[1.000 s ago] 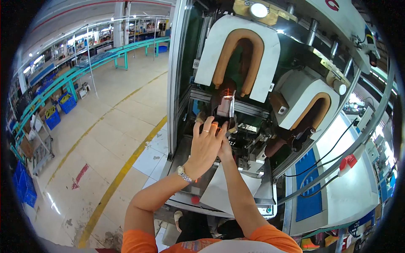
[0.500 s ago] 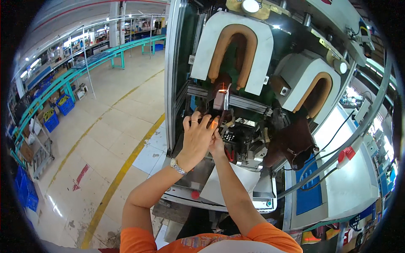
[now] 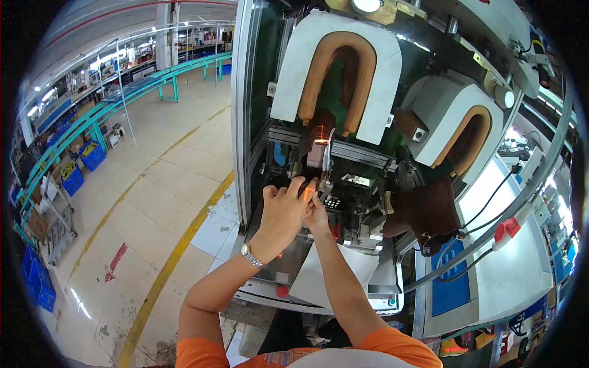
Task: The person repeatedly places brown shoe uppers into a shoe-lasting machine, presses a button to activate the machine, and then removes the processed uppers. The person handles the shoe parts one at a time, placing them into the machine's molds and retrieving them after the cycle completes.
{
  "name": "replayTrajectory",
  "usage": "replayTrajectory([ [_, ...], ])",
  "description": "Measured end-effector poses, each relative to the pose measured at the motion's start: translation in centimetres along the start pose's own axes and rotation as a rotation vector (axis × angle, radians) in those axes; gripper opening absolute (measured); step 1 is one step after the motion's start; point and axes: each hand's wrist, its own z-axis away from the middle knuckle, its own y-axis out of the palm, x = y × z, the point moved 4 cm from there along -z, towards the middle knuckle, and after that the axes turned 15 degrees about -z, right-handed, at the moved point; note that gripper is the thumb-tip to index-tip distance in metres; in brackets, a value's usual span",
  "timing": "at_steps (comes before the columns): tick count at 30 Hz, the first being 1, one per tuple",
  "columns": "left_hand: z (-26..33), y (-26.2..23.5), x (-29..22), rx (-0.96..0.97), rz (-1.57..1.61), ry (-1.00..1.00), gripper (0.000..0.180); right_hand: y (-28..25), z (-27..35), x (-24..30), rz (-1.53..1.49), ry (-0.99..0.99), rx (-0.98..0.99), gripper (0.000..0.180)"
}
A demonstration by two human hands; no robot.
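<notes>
Both hands meet at the middle of the machine front: the left hand [image 3: 283, 211], back toward the camera and a silver wristwatch [image 3: 251, 256] on its wrist, lies over the right hand [image 3: 317, 213], of which only a few fingers show past it. The left fingers are curled forward with the fingertips lit orange, and the two hands press close together; what they pinch between them is hidden, so whether either grips anything cannot be told. Just beyond the fingertips stands a small upright metal clamp block with a glowing orange light [image 3: 320, 150], its long axis running near to far up the machine face, its lit end pointing toward the far side. It looks pale grey and narrow, with orange lines shining across its top. It sits directly above the hands, just beside the left fingertips, under a large white plate with a tan horseshoe-shaped pad [image 3: 337, 73]. To the right a second white plate with a tan horseshoe pad [image 3: 457, 126] hangs tilted, and below it rests a dark brown leather shoe upper [image 3: 426, 211], well apart from the hands. A white sheet [image 3: 334, 276] lies on the steel tray under the right forearm. Left of the machine, a yellow floor line [image 3: 178, 245] runs across pale tiles.
</notes>
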Motion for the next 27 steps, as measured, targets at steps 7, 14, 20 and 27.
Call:
replayTrajectory([
  [7,-0.7,-0.4,0.2,0.108,0.048,0.082,0.043,-1.0,0.2,1.0,0.003,0.027,-0.062,0.015],
  [14,8.2,2.5,3.6,-0.131,0.443,-0.233,0.046,5.7,17.9,6.7,0.802,-0.086,0.119,0.022],
  [20,36.5,19.6,12.3,0.363,0.676,-1.112,0.077,17.7,34.7,20.7,1.427,-1.186,-0.019,0.007],
  [27,35.1,19.9,10.5,0.382,0.643,-1.013,0.075,20.2,33.8,24.9,1.753,-1.218,0.061,0.033],
])
